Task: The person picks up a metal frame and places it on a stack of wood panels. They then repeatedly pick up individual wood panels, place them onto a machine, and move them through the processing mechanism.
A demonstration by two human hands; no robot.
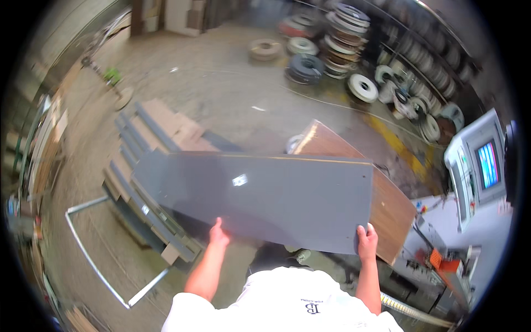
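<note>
A long dark grey board (287, 202) lies across in front of me, with a small white label on its upper face. My left hand (219, 233) grips the near edge left of the middle, thumb on top and fingers hidden underneath. At the near right corner my right hand (367, 241) holds the same board, its thumb also on top. The board's left end overlaps a stack of grey and brown panels (160, 130). Under its right end shows a brown wood-grain board (394, 213).
A machine with a lit screen (488, 165) stands at the right. Edge-banding rolls (362, 88) are piled on the floor at the far right, with more on a rack behind. A metal cart frame (99, 268) sticks out at the left. More boards (47, 149) lean along the left side.
</note>
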